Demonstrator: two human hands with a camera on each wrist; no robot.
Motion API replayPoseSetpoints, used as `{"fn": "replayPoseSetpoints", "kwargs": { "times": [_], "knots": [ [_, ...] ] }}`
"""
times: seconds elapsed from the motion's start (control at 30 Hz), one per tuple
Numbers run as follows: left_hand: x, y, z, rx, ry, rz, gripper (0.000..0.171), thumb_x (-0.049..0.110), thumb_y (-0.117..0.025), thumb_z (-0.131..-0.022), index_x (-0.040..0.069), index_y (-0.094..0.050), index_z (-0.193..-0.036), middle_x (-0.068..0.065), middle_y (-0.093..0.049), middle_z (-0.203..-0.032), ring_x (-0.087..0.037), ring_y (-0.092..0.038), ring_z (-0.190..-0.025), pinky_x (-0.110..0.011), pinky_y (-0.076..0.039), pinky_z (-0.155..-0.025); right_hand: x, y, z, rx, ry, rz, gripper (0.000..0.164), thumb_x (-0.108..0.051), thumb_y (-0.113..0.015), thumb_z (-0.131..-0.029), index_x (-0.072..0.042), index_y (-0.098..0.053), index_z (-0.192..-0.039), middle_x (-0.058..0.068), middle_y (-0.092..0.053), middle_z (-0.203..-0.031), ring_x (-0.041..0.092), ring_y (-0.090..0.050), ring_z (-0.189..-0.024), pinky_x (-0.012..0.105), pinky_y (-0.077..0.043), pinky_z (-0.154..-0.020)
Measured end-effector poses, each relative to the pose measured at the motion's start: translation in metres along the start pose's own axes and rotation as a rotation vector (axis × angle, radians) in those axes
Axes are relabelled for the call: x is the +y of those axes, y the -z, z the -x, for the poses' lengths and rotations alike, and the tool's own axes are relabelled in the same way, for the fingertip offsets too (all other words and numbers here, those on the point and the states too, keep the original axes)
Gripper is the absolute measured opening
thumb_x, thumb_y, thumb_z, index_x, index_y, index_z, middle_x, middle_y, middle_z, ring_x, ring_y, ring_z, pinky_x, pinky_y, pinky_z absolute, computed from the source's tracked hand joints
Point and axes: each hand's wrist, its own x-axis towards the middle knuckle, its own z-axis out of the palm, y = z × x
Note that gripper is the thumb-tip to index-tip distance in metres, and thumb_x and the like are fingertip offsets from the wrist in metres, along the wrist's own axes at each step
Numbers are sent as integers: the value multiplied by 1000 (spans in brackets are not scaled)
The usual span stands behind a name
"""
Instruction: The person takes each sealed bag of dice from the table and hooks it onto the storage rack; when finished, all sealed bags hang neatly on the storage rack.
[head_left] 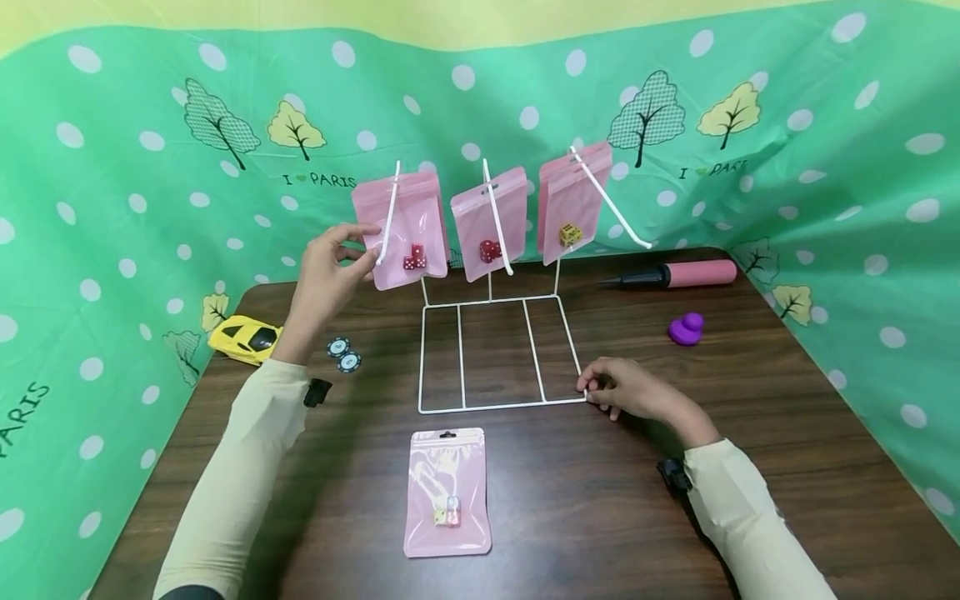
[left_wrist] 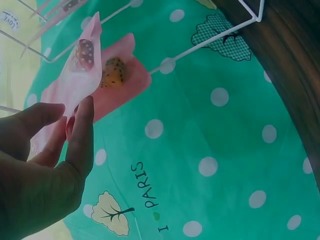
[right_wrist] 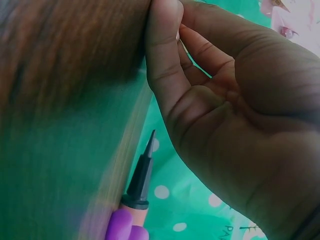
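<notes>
A white wire display rack (head_left: 501, 406) stands on the table with three prongs. My left hand (head_left: 333, 271) pinches the left edge of a pink zip bag (head_left: 401, 208) holding red dice, which hangs at the left prong. In the left wrist view, another pink bag (left_wrist: 122, 92) with an orange die is behind it. A pink bag (head_left: 487, 208) with a red die hangs on the middle prong, and pink bags (head_left: 573, 196), the front one showing a yellow die, on the right prong. My right hand (head_left: 633, 390) grips the rack base's front right corner between thumb and fingers.
A pink bag (head_left: 447, 467) with several dice lies flat before the rack. On the left are a yellow toy car (head_left: 243, 339) and two poker chips (head_left: 343, 354). To the right lie a purple rubber duck (head_left: 686, 329) and a pink-and-black pump (head_left: 697, 273). A green dotted cloth surrounds the table.
</notes>
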Motion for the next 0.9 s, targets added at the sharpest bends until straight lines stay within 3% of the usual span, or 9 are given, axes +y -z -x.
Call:
{"fn": "replayPoseSetpoints", "kwargs": {
  "times": [0.1, 0.2, 0.33, 0.43, 0.53, 0.7, 0.8, 0.9],
  "knots": [
    [0, 1, 0, -3, -6, -1, 30, 5, -72, -103, -1, -73, -133, -19, -65, -120, -6, -69, -85, -16, -57, -70, 0, 0, 0, 4, 4, 0, 9, 6, -64, -103, 4, -68, -112, 9, -58, -94, 19, -60, -73, 33, -57, -58],
    [-1, 1, 4, -15, -3, 29, 28, 5, -71, -103, -3, -73, -130, -20, -62, -124, -16, -72, -93, -18, -59, -71, -1, 1, 1, 6, 8, -5, 9, 7, -64, -103, 4, -68, -112, 9, -58, -94, 19, -60, -73, 33, -57, -57],
    [-6, 3, 15, -34, 49, 99, 27, 10, -68, -106, -6, -71, -127, -18, -59, -134, -28, -71, -107, -24, -62, -79, -1, 0, 1, 0, 5, -6, 9, 7, -64, -103, 4, -68, -111, 8, -57, -94, 19, -60, -73, 33, -57, -57],
    [-14, 8, 23, -25, 104, 154, 31, 17, -66, -109, -5, -69, -130, -15, -60, -138, -23, -71, -109, -27, -62, -84, -1, 0, 1, -1, 4, -3, 9, 7, -64, -104, 4, -68, -111, 8, -57, -94, 19, -60, -73, 33, -57, -58],
    [-17, 14, 30, 3, 111, 169, 31, 20, -63, -111, -2, -68, -132, -11, -61, -137, -16, -71, -103, -27, -62, -86, -1, 0, 1, 0, 5, -1, 9, 6, -64, -104, 4, -68, -111, 9, -57, -94, 19, -60, -73, 33, -57, -58],
    [4, 20, 47, 14, -23, 135, 25, 13, -63, -110, -2, -70, -129, -9, -63, -129, -11, -73, -94, -26, -62, -83, -1, 0, 2, -4, 0, -7, 9, 6, -63, -104, 5, -68, -111, 9, -58, -92, 19, -59, -73, 33, -57, -58],
    [26, 21, 69, -28, -183, 103, 20, -3, -67, -104, -4, -73, -123, -8, -66, -122, -10, -70, -97, -21, -60, -79, 0, 0, 1, -5, 3, -12, 9, 6, -63, -104, 5, -68, -111, 9, -58, -93, 19, -59, -73, 33, -57, -58],
    [44, 22, 96, -120, -386, 54, 29, -17, -70, -94, -1, -76, -117, -8, -70, -118, -14, -67, -105, -20, -57, -83, 1, 1, 1, -1, 6, -8, 9, 6, -63, -104, 4, -68, -112, 9, -58, -94, 19, -59, -74, 33, -57, -59]
  ]
}}
